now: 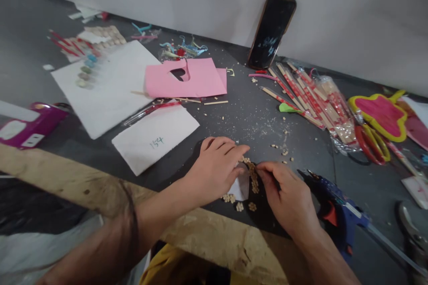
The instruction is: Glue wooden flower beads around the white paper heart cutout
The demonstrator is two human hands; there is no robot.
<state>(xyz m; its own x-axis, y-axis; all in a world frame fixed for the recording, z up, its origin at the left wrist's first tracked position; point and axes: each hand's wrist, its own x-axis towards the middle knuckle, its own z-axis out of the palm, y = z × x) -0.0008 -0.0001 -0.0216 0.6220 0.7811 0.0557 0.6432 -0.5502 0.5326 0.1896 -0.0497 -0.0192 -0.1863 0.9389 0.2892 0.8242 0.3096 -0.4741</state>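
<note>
A small white piece (242, 188) stands near the table's front edge, with flower-shaped clusters of tiny wooden pieces (254, 181) along its right and upper edges. My left hand (216, 168) curls over its top left, thumb and fingers closed on it. At its right edge, my right hand (288, 195) has thumb and forefinger pinched beside the clusters; whatever lies between those fingertips is too small to make out. Loose wooden flower clusters (252, 206) lie just below the piece.
A blue glue gun (344, 213) lies right of my right hand. Beyond are bundled wooden sticks (310, 93), red-handled scissors (369, 144) and a leaning phone (272, 31). Folded pink paper (190, 80), a white sheet marked 154 (150, 147) and a purple tool (36, 124) are leftward.
</note>
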